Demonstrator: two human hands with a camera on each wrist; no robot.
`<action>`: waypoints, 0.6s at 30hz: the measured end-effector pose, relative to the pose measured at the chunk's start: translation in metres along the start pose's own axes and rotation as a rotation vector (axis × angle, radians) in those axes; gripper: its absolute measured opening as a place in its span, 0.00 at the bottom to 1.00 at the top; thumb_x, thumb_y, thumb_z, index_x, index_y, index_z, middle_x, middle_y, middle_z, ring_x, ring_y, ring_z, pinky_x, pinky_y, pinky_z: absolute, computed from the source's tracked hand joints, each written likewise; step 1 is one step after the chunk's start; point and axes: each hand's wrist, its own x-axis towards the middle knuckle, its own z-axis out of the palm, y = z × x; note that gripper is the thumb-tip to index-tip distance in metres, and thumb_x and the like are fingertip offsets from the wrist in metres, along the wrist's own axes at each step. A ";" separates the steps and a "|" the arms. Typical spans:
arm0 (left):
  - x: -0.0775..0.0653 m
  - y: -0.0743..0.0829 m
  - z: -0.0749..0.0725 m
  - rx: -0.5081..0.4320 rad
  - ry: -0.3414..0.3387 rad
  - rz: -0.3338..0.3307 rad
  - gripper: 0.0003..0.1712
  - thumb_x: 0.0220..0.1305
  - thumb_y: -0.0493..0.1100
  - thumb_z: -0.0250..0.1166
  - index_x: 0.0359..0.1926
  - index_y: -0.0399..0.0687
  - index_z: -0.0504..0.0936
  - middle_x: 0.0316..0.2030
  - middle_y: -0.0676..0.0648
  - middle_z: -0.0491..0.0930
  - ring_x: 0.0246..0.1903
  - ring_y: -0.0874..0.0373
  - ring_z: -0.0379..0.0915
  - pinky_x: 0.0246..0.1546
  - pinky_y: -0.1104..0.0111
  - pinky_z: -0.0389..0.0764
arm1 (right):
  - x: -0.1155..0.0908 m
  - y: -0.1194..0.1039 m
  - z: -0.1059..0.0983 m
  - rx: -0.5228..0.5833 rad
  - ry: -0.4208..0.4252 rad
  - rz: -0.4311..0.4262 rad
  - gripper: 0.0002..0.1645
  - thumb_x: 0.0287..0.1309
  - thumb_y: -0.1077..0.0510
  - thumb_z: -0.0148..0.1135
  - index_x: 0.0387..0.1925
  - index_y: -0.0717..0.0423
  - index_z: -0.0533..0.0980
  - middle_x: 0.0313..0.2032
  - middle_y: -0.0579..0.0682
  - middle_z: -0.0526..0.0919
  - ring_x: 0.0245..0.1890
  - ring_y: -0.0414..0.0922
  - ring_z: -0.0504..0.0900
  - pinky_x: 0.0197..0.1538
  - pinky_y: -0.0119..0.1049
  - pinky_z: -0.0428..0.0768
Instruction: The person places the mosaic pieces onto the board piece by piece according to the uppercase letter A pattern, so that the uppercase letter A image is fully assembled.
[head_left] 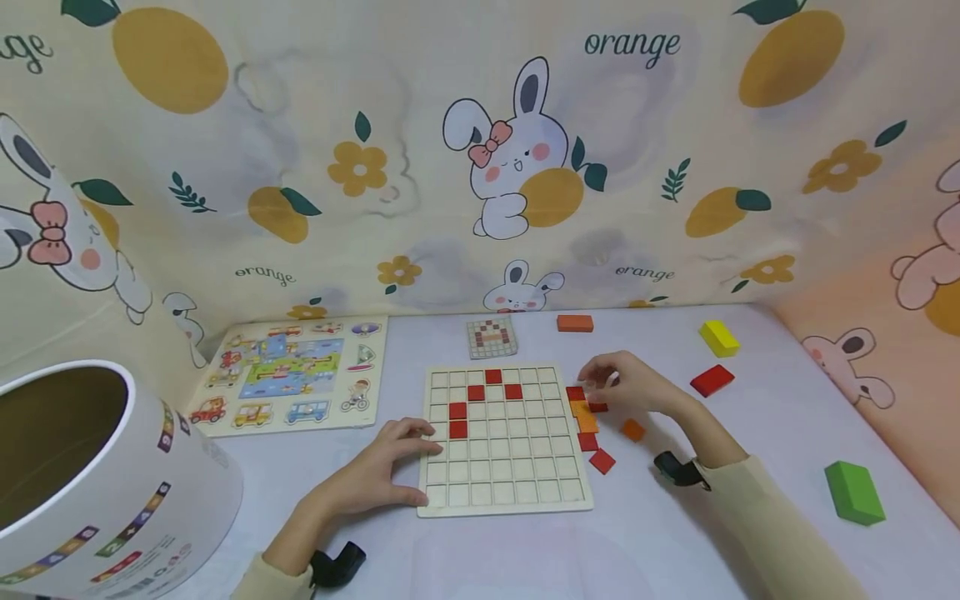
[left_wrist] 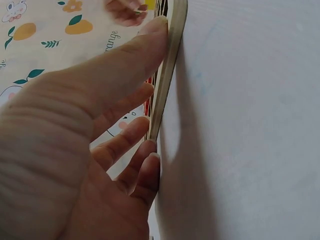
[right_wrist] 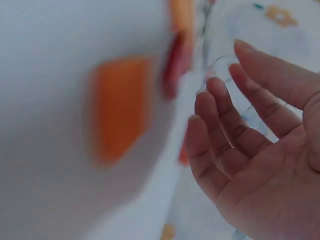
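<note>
A pale wooden grid board (head_left: 517, 471) lies flat, with several red square tiles (head_left: 457, 411) in its upper cells. My left hand (head_left: 375, 471) rests at its left side, thumb by the lower corner; in the left wrist view, thumb and fingertips touch the board's edge (left_wrist: 167, 85). At the upper right edge, my right hand (head_left: 637, 385) hovers over a cluster of red tiles (head_left: 587, 442) and orange tiles (head_left: 585, 417). The right wrist view shows its fingers (right_wrist: 210, 170) loosely bent and apart, holding nothing visible. A loose orange tile (head_left: 633, 429) lies beside that hand.
Behind the board sits a small pattern card (head_left: 492, 338). A vehicle picture puzzle (head_left: 292, 419) lies back left, and a large white cylinder (head_left: 172, 508) stands front left. Orange (head_left: 574, 323), yellow (head_left: 719, 338), red (head_left: 712, 381) and green blocks (head_left: 855, 493) lie around the right side.
</note>
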 end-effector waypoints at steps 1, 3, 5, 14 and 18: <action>0.000 0.000 0.000 -0.001 -0.001 0.001 0.36 0.48 0.58 0.78 0.59 0.53 0.81 0.65 0.51 0.66 0.67 0.50 0.56 0.67 0.45 0.59 | -0.004 0.006 -0.001 0.005 -0.006 0.019 0.14 0.57 0.64 0.69 0.46 0.61 0.81 0.39 0.51 0.81 0.40 0.48 0.75 0.43 0.34 0.79; 0.000 0.001 0.000 -0.003 -0.002 0.004 0.36 0.48 0.57 0.78 0.59 0.52 0.81 0.65 0.50 0.66 0.67 0.50 0.56 0.67 0.45 0.59 | -0.009 0.014 -0.002 0.025 -0.013 0.045 0.17 0.56 0.64 0.70 0.48 0.61 0.80 0.41 0.53 0.81 0.42 0.50 0.75 0.45 0.35 0.79; 0.000 0.001 -0.001 -0.003 -0.002 0.008 0.36 0.48 0.57 0.78 0.59 0.52 0.81 0.65 0.50 0.66 0.67 0.50 0.56 0.67 0.45 0.60 | -0.012 0.019 -0.001 0.042 -0.018 0.054 0.19 0.55 0.64 0.71 0.49 0.61 0.79 0.42 0.53 0.81 0.43 0.50 0.75 0.46 0.35 0.79; 0.001 0.002 -0.001 -0.007 -0.003 0.004 0.36 0.49 0.57 0.78 0.59 0.53 0.81 0.65 0.51 0.65 0.67 0.50 0.56 0.67 0.45 0.59 | -0.013 0.025 0.004 0.061 -0.017 0.050 0.21 0.53 0.65 0.72 0.50 0.59 0.79 0.40 0.51 0.79 0.42 0.51 0.73 0.43 0.32 0.78; 0.000 0.002 0.000 -0.003 -0.001 0.002 0.36 0.48 0.58 0.78 0.59 0.54 0.81 0.65 0.51 0.65 0.67 0.51 0.56 0.67 0.45 0.59 | -0.013 0.025 0.005 0.055 -0.025 0.025 0.20 0.54 0.66 0.71 0.50 0.60 0.79 0.39 0.51 0.78 0.42 0.50 0.73 0.42 0.31 0.77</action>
